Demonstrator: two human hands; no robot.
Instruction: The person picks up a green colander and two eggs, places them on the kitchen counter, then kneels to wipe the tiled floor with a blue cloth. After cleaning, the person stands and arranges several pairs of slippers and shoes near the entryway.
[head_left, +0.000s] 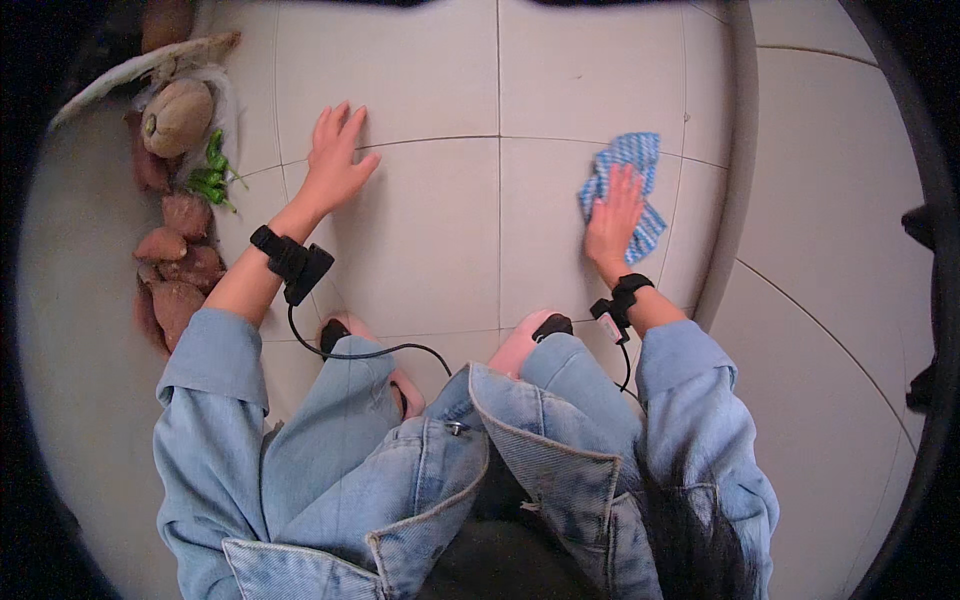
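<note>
My right hand (618, 213) lies flat on a blue-and-white patterned cloth (637, 157), which is bunched on the pale floor tiles (555, 247). Its fingers are nearly together and point away from me; whether they grip the cloth does not show. To the left, my left hand (336, 157) is spread over the tiles with nothing in it. A shadow falls beside it. Both wrists wear black straps with small cabled devices. Nearest to my left hand are several green peppers (214, 171) by the left wall.
Along the left wall lie several reddish-brown tubers (176, 304), a large tan gourd or melon (180, 118) on thin white plastic, and a long pale root or stalk (142, 66). A raised ledge (731, 187) bounds the floor at right. My feet in pink slippers (521, 345) are close below.
</note>
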